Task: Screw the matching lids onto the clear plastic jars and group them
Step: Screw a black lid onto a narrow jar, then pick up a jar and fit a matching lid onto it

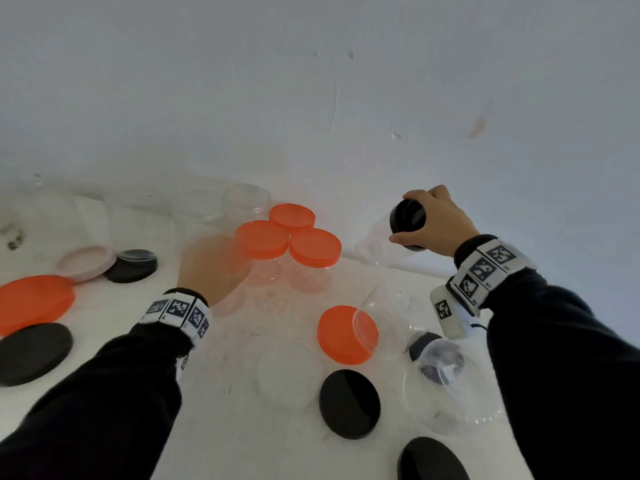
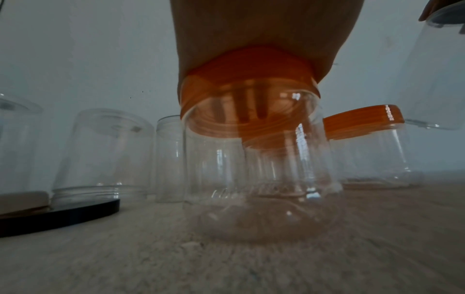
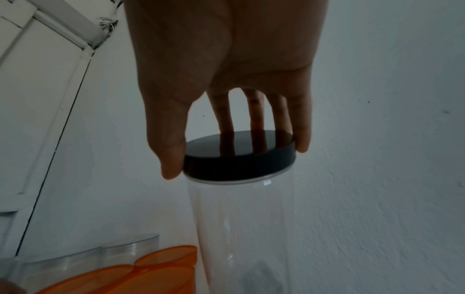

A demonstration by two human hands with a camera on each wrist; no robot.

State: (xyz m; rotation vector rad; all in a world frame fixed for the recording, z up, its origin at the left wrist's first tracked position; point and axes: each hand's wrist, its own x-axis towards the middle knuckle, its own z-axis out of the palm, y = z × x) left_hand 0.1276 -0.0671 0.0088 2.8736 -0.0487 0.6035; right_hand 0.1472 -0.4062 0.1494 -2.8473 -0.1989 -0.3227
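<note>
My left hand [image 1: 211, 268] is blurred and sits over a clear jar [image 2: 261, 169] standing on the white table. In the left wrist view its palm and fingers wrap the jar's orange lid [image 2: 251, 65]. Just right of it stand three clear jars with orange lids [image 1: 292, 218], packed together. My right hand [image 1: 436, 223] holds a tall clear jar [image 3: 241, 228] tilted above the table near the wall. Its thumb and fingers pinch the rim of the black lid [image 3: 239, 157] on that jar.
Loose black lids [image 1: 349, 403] lie front right and far left [image 1: 34, 353]. A big orange lid [image 1: 34, 303], a pink lid [image 1: 86, 263] and a black one [image 1: 131, 265] sit at left. Open clear jars [image 1: 246, 199] stand at the back by the wall. Another orange lid [image 1: 346, 334] and tipped jars [image 1: 450, 386] lie front right.
</note>
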